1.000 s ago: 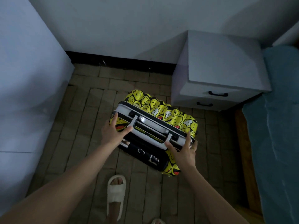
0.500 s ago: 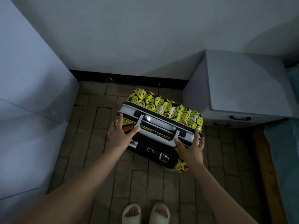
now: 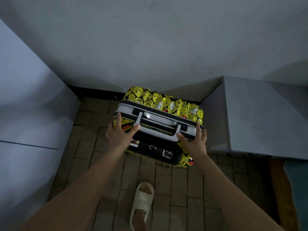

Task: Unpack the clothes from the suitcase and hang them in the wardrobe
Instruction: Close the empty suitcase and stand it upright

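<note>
A closed hard-shell suitcase [image 3: 166,104], yellow with smiley faces, stands upright on the brick floor close to the wall. Its white top with a carry handle [image 3: 158,120] faces me. My left hand [image 3: 119,132] grips the suitcase's top left corner, fingers over the edge and thumb near the handle. At the top right corner my right hand [image 3: 194,142] holds it the same way. No clothes are visible. A white panel at the left [image 3: 30,114] may be the wardrobe; I see no door handle or opening.
A white nightstand [image 3: 258,114] stands right of the suitcase, almost touching it. A bed edge with a teal cover [image 3: 298,189] is at far right. My foot in a white slipper [image 3: 141,200] is on the floor [image 3: 93,147] behind the suitcase.
The suitcase has shifted toward the back wall and nightstand with both hands still on its top corners. My feet have moved; only one slipper shows now.
</note>
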